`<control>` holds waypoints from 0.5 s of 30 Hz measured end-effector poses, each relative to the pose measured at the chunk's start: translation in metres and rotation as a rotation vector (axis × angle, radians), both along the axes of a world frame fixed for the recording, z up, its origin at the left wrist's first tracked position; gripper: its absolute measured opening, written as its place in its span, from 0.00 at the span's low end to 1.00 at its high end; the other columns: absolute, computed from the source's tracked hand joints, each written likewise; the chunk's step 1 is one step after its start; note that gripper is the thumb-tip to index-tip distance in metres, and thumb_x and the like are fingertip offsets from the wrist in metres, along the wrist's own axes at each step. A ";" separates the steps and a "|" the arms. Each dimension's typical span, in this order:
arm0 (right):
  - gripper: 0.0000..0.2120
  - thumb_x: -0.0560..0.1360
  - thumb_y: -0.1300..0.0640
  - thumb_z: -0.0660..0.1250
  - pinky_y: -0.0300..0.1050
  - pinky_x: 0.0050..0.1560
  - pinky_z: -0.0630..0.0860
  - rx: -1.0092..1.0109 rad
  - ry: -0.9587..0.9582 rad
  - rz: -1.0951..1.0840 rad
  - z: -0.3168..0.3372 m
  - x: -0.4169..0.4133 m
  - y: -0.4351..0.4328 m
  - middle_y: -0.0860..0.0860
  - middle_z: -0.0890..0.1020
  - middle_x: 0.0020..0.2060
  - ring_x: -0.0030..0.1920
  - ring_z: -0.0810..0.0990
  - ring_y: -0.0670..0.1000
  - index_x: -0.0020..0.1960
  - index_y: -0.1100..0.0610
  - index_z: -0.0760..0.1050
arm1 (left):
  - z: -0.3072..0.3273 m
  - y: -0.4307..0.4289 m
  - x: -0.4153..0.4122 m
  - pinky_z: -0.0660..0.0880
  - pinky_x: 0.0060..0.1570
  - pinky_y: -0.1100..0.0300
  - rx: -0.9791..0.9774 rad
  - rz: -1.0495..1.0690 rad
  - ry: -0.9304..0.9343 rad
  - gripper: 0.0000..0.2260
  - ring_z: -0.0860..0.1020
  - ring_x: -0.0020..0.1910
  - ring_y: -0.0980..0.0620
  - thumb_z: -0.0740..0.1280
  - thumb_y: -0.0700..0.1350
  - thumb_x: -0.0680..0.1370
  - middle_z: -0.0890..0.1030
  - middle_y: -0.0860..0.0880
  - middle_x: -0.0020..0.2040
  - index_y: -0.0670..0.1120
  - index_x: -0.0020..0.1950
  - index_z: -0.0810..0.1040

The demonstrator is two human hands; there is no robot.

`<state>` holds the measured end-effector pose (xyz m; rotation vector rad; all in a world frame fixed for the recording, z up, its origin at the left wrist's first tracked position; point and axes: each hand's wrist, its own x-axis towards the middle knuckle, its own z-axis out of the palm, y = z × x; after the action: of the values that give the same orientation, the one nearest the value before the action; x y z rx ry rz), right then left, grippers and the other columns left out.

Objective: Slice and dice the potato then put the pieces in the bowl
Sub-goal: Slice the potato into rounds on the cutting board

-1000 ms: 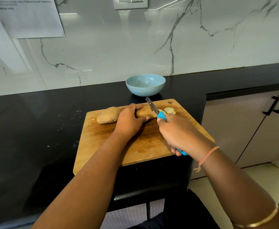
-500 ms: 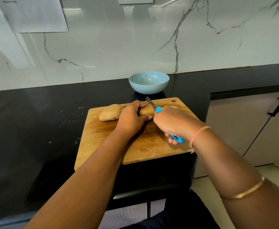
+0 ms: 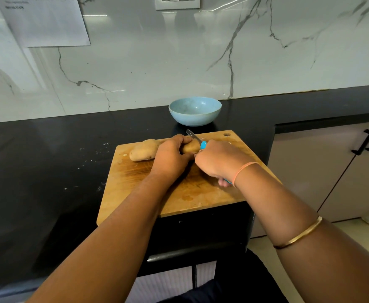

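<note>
Because the potato [image 3: 143, 149] is firm, dense and rounded, it will probably try to roll under the blade, so the hold belongs on its middle, back from the cut end. It lies left to right on the far part of the cutting board [image 3: 135, 189], with the blue bowl [image 3: 194, 111] just beyond on the dark worktop [image 3: 48, 160]. The left hand [image 3: 171, 156] curls its fingers [image 3: 180, 138] over the potato, pinning it. The right hand [image 3: 217, 159] is wrapped round the blue-handled knife [image 3: 193, 136], whose blade is at the potato's right end. Cut faces will likely be slippery.
</note>
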<state>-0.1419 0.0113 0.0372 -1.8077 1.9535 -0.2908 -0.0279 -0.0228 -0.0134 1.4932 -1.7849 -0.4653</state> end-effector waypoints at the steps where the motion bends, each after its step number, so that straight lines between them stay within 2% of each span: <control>1: 0.23 0.78 0.55 0.55 0.43 0.35 0.77 0.022 -0.007 0.013 0.004 0.000 0.000 0.55 0.75 0.35 0.32 0.77 0.52 0.72 0.58 0.63 | 0.000 0.000 0.000 0.70 0.54 0.67 -0.005 -0.001 -0.002 0.18 0.76 0.56 0.55 0.69 0.40 0.76 0.79 0.49 0.61 0.45 0.65 0.75; 4: 0.25 0.78 0.58 0.54 0.43 0.37 0.76 0.054 -0.044 0.051 0.011 0.000 0.000 0.58 0.75 0.38 0.33 0.75 0.53 0.75 0.58 0.59 | -0.001 0.001 0.001 0.69 0.53 0.69 -0.010 -0.001 0.000 0.17 0.75 0.55 0.57 0.68 0.38 0.76 0.79 0.48 0.60 0.44 0.65 0.75; 8: 0.25 0.79 0.58 0.55 0.41 0.32 0.74 0.051 0.006 0.053 0.009 0.001 -0.001 0.60 0.77 0.42 0.31 0.75 0.53 0.75 0.58 0.58 | -0.001 0.001 0.003 0.69 0.55 0.69 -0.004 0.001 0.031 0.19 0.75 0.56 0.56 0.70 0.39 0.75 0.79 0.48 0.61 0.43 0.65 0.75; 15: 0.24 0.79 0.58 0.56 0.40 0.28 0.72 0.058 0.002 0.043 0.006 0.001 0.001 0.60 0.76 0.42 0.27 0.73 0.52 0.74 0.58 0.59 | -0.003 -0.001 0.002 0.72 0.64 0.59 0.022 0.008 0.057 0.22 0.75 0.63 0.52 0.72 0.41 0.74 0.78 0.48 0.64 0.43 0.67 0.74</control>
<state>-0.1412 0.0128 0.0432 -1.8107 1.9022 -0.2160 -0.0255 -0.0233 -0.0160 1.4868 -1.7347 -0.5200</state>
